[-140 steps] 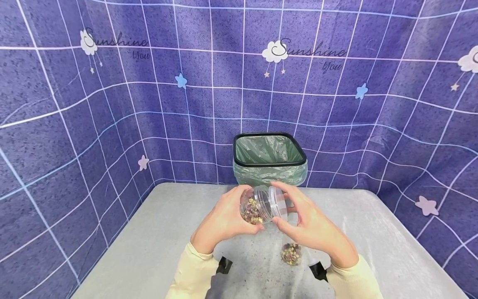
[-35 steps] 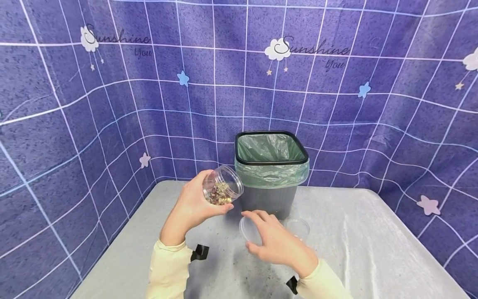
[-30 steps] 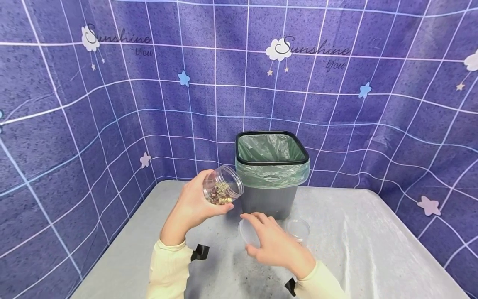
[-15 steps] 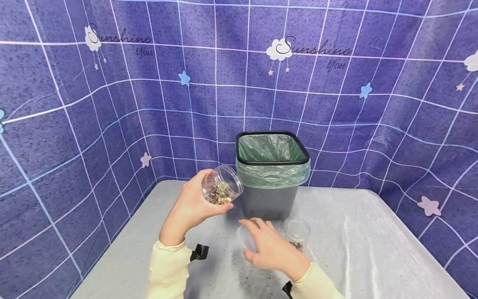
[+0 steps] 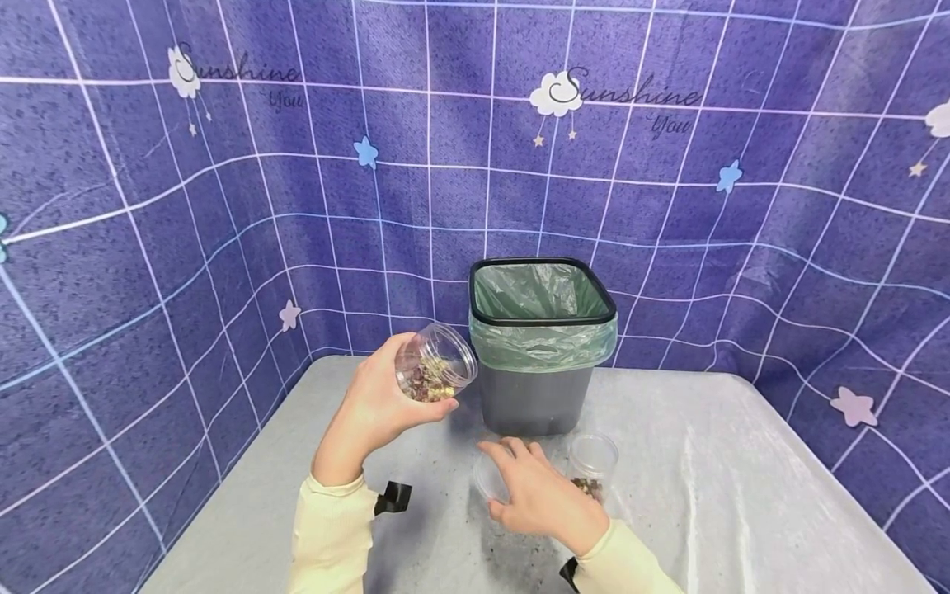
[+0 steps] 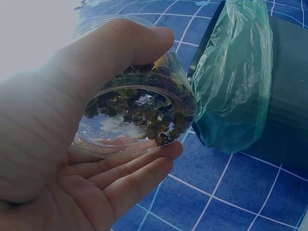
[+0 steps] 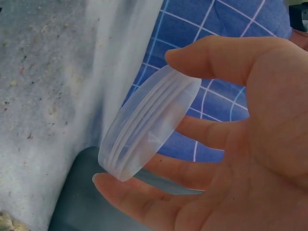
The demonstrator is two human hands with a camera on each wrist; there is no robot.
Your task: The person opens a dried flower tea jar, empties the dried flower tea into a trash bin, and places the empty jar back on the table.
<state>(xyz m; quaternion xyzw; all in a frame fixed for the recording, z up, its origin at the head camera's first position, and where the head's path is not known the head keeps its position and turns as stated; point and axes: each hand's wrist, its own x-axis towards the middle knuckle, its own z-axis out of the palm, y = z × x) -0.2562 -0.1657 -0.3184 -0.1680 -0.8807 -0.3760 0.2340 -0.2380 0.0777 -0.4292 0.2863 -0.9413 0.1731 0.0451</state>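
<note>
In the head view my left hand (image 5: 374, 408) grips a clear plastic jar (image 5: 438, 363) partly filled with dried flower pieces. The jar is uncapped and tilted, its mouth facing up and to the right beside the bin. The left wrist view shows the thumb across the jar wall (image 6: 180, 108) and the base turned to the camera. Lower down, my right hand (image 5: 538, 497) holds a clear screw lid (image 7: 149, 122) by its edge between thumb and fingertips. A second clear jar (image 5: 594, 458) with dried flowers stands on the table just right of that hand, partly hidden by it.
A grey bin (image 5: 533, 404) with a black rim and green liner bag (image 5: 545, 346) stands at the table's back, right of the held jar. Small crumbs are scattered over the grey tabletop (image 5: 712, 495). A purple grid-patterned cloth (image 5: 416, 198) hangs behind and at the sides.
Jar and lid were together between my hands; now they are apart. My left hand has moved left with the jar, my right hand down with the lid. Lately both shifted only slightly.
</note>
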